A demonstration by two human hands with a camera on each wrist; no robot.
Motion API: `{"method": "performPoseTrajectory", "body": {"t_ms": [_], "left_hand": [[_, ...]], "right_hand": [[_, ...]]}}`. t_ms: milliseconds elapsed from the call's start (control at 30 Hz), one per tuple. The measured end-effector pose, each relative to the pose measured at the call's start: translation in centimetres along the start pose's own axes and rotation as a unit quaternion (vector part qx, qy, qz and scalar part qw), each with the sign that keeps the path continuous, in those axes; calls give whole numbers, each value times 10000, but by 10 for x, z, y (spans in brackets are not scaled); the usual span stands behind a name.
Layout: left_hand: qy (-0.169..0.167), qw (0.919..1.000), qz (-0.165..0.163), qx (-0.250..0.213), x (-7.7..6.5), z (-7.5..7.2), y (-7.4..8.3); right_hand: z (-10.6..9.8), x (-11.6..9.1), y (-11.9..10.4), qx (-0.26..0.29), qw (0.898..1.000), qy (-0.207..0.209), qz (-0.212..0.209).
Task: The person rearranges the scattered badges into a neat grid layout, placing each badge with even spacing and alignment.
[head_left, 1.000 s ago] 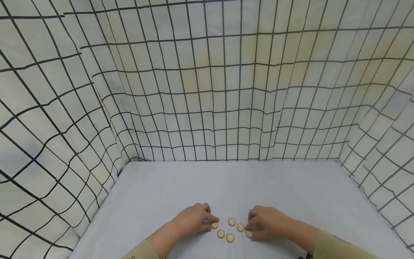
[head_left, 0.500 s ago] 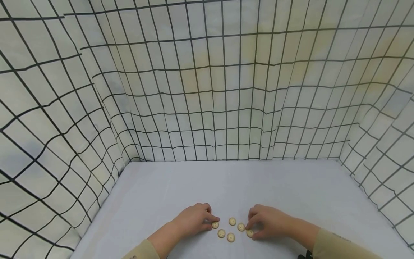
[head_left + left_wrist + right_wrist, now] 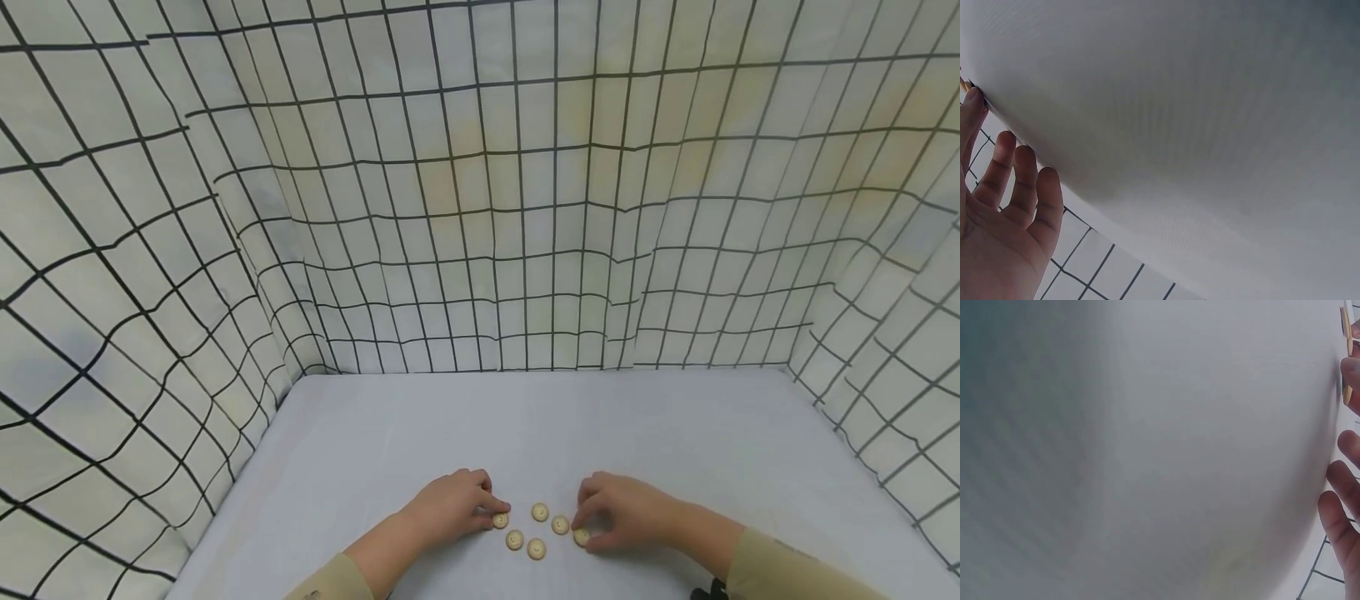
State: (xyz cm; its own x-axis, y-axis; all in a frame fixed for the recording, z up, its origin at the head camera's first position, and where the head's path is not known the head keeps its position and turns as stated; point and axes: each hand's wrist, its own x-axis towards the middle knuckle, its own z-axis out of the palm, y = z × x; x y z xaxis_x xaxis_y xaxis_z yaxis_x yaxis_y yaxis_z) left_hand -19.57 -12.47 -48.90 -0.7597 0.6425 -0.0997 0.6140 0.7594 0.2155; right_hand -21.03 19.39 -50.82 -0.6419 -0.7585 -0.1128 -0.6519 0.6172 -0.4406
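Note:
Several small, round, cream-coloured wooden buttons lie on the white tabletop in a loose ring. My left hand [image 3: 453, 508] rests at the left side of the ring, thumb and index finger pinching the leftmost button [image 3: 500, 520]. On the opposite side, my right hand [image 3: 626, 515] pinches the rightmost button [image 3: 582, 537] between index finger and thumb. Between the hands lie a far button [image 3: 540, 512], another button [image 3: 560, 524] close to my right fingertips, and two nearer buttons, one of them the front button [image 3: 536, 548]. In the right wrist view, button edges [image 3: 1347, 334] show by the fingertips.
White cloth walls with a black grid [image 3: 465, 250] enclose the left, back and right of the white table [image 3: 525, 425]. A small dark object [image 3: 708, 591] shows beside the right forearm at the bottom edge.

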Motion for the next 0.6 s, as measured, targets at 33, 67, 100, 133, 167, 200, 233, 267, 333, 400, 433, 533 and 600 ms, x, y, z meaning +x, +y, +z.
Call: {"method": "performPoseTrajectory", "body": {"t_ms": [33,67,100,133,167,200,233,267,333,400,433,533,600], "left_hand": [[-4,10000,-6,-12,0,0,0],[-7,10000,-13,-28,0,0,0],[-8,10000,-20,-34,1,1,0],[-6,10000,-27,-45,1,1,0],[3,10000,-32,-54,1,1,1],[21,10000,-31,-47,1,1,1],[32,10000,-35,-38,1,1,1],[44,10000,-41,-35,1,1,1],[67,10000,-50,-28,0,0,1],[75,10000,-62,-13,0,0,2],[75,9999,-67,-11,0,0,2],[88,9999,-64,-25,0,1,2],[111,9999,-44,-20,0,2,1]], "right_hand": [[0,0,0,-22,10000,28,-26],[-1,0,0,-25,10000,55,-53],[-1,-1,0,-39,9999,87,-79],[-2,-1,1,-55,9998,140,-126],[-2,-1,1,-56,9997,183,-151],[-3,-1,1,-60,9996,227,-170],[-3,-1,1,-59,9995,263,-177],[-4,-1,0,-41,9994,285,-169],[-5,0,0,-45,9994,329,-140],[-7,1,0,-34,9994,326,-63],[-8,2,0,-22,9995,329,-29],[-11,4,1,-28,9994,330,43],[-13,6,2,-36,9994,339,95]]}}
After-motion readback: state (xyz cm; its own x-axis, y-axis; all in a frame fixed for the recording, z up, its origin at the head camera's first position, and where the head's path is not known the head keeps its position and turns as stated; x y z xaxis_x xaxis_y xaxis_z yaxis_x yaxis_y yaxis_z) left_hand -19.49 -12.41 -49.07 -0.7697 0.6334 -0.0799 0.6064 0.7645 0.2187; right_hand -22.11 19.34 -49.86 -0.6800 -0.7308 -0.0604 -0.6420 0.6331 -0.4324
